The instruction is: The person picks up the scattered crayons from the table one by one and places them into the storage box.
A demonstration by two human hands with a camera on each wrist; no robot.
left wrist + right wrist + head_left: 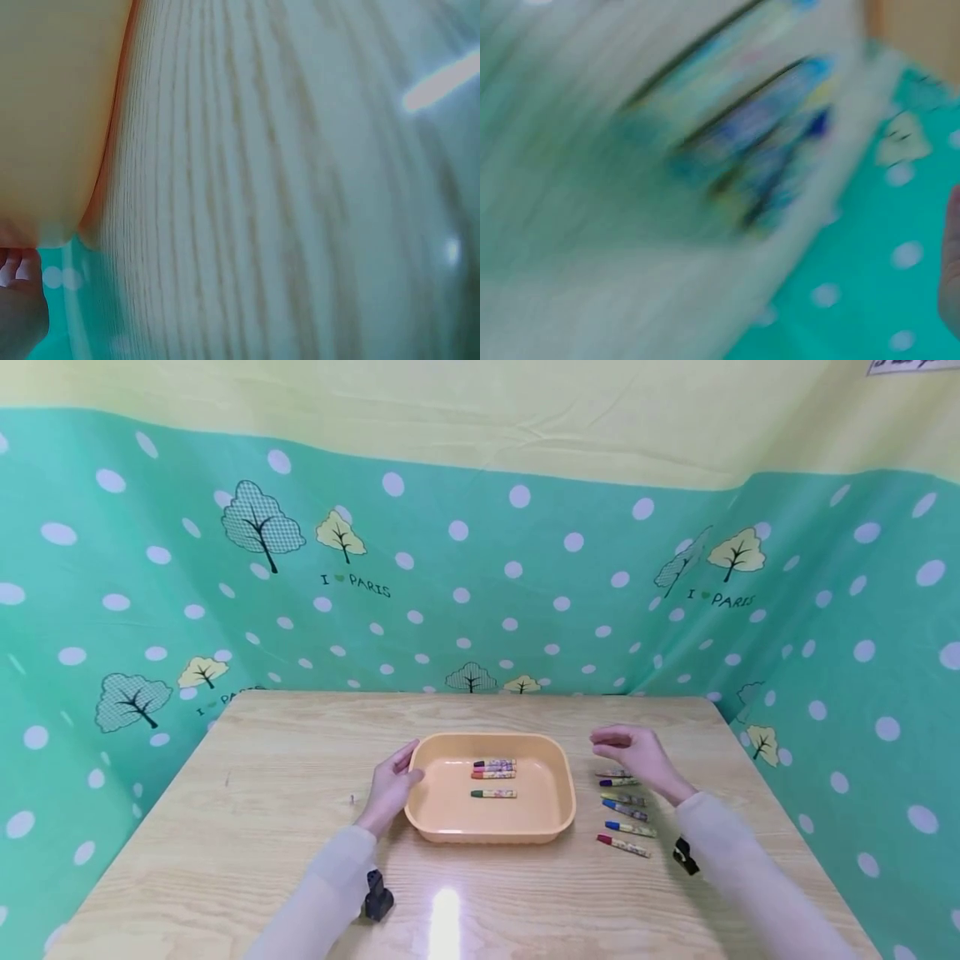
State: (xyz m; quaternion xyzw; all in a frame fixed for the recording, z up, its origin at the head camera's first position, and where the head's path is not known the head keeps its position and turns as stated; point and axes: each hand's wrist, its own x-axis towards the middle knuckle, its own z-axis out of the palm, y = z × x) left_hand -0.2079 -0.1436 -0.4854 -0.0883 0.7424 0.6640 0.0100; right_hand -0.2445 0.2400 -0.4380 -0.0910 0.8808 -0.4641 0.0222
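A peach plastic tray stands mid-table. My left hand holds its left rim, thumb over the inner edge and fingers outside. In the left wrist view that hand shows at the lower left, beside the tray wall. Several paper-wrapped crayons lie inside the tray, including an orange crayon and, apart from it, a green crayon. Over the far end of a column of crayons right of the tray is my right hand, fingers loosely bent leftward, nothing visible in them. The right wrist view blurs these crayons.
The column on the wooden table includes a red crayon nearest me and a blue crayon behind it. A green dotted curtain hangs at the back and sides. Black wrist devices sit by both sleeves.
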